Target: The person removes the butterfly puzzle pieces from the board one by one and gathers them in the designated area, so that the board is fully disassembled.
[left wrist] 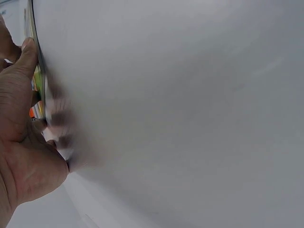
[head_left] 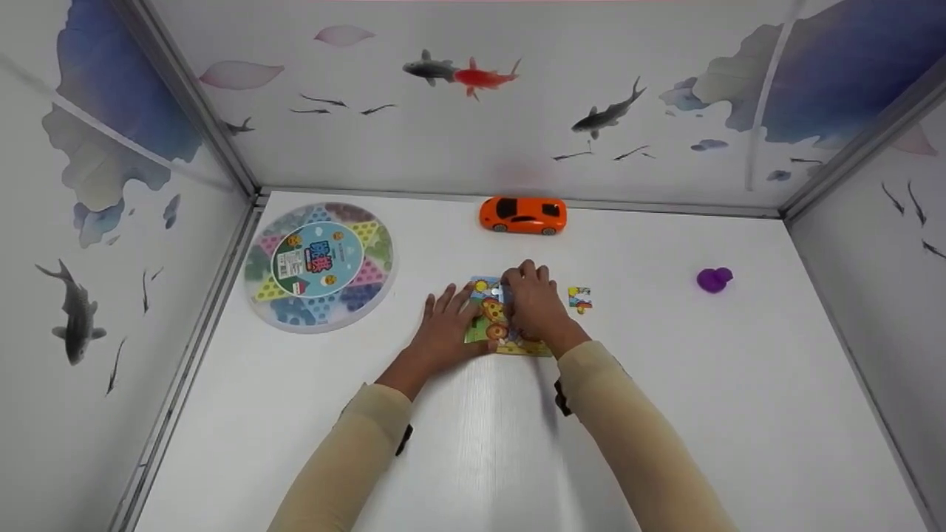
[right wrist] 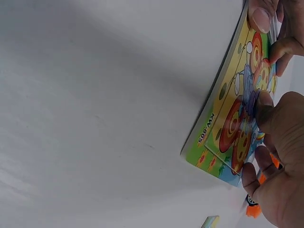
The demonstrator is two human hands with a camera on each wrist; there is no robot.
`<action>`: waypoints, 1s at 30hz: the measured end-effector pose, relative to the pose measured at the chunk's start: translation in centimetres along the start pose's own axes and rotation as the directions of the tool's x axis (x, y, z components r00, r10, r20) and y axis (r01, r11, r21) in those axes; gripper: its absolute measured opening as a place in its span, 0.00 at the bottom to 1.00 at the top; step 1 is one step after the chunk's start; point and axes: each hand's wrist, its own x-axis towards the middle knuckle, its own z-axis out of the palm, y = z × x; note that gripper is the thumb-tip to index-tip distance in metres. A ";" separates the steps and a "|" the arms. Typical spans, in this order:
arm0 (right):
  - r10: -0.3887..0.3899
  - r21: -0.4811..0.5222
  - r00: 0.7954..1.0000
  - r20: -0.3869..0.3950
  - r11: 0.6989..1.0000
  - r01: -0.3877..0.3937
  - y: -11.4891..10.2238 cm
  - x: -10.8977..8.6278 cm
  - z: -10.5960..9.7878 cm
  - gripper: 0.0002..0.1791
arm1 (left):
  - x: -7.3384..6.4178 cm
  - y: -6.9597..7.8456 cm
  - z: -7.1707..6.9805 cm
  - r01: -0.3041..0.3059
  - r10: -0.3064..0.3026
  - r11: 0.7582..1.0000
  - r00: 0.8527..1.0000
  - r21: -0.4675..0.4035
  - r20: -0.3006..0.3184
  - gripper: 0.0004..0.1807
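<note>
A small cartoon jigsaw puzzle in a flat board lies on the white table, marked KW-803 in the right wrist view. My left hand rests at its left side with fingers spread, and the left thumb lies on the board's near edge. Over the upper right part of the puzzle, my right hand has bent fingers and seems to pinch a light blue puzzle piece, mostly hidden by the hand. The right thumb touches the picture. A loose puzzle piece lies just right of the board.
An orange toy car stands near the back wall. At the back left lies a round Chinese checkers set. A small purple toy sits to the right. White panels with painted fish enclose the table at the back and sides.
</note>
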 end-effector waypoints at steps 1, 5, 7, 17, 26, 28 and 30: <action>-0.002 0.002 1.000 0.000 1.000 0.002 0.1 0.0 0.0 0.32 | 0.0 0.0 0.0 -0.001 0.001 1.000 1.000 -0.003 -0.003 0.49; -0.008 0.024 1.000 -0.006 1.000 0.008 0.3 0.1 0.0 0.33 | -0.2 0.1 -0.2 -0.010 0.009 1.000 1.000 -0.015 -0.016 0.48; -0.017 0.036 1.000 -0.008 0.999 0.017 0.4 0.1 -0.1 0.32 | -0.3 0.2 -0.2 -0.012 0.012 1.000 1.000 -0.016 -0.016 0.47; -0.104 0.065 0.995 -0.001 0.992 0.104 0.8 -0.3 0.1 0.27 | -0.1 0.3 -0.2 -0.015 0.015 1.000 0.999 -0.011 -0.032 0.39; -0.107 0.014 0.994 0.015 0.994 0.107 0.7 -0.4 -0.2 0.25 | -0.1 0.3 -0.1 -0.007 0.007 1.000 1.000 -0.012 -0.019 0.42; -0.115 0.021 0.993 0.024 0.993 0.115 0.7 -0.5 -0.4 0.25 | -0.1 0.3 -0.2 -0.002 0.001 1.000 1.000 -0.016 -0.016 0.44; -0.123 0.034 0.992 0.033 0.992 0.122 0.7 -0.6 -0.6 0.24 | -0.1 0.3 -0.2 0.001 -0.002 1.000 1.000 -0.013 -0.011 0.45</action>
